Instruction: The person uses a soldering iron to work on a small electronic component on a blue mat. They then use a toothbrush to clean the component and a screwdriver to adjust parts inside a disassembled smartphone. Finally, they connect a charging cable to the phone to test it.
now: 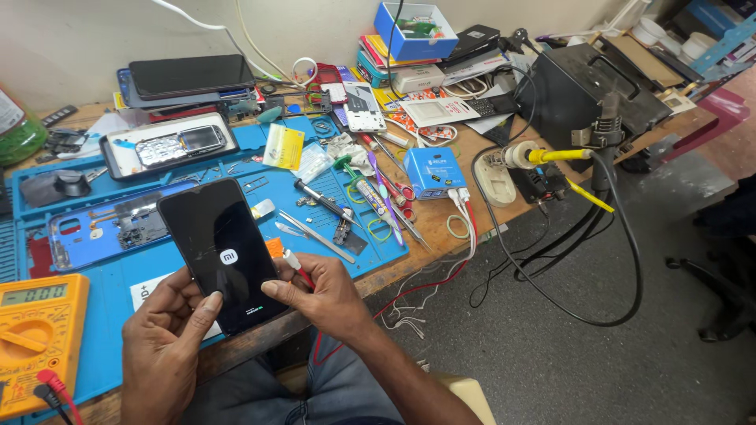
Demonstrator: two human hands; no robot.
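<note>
A black phone (221,253), screen lit, sits tilted between both hands above the blue mat (118,279). The left hand (163,338) grips its lower edge, thumb on the glass. The right hand (324,293) clasps its side, fingers curled, pinching a red-and-white probe (297,267).

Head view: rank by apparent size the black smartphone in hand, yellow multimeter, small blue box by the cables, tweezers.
1. Black glossy smartphone, but it is nearest the camera, so unsure against 2.
2. Yellow multimeter, partly cut off at the frame edge.
3. Small blue box.
4. Metal tweezers.
</note>
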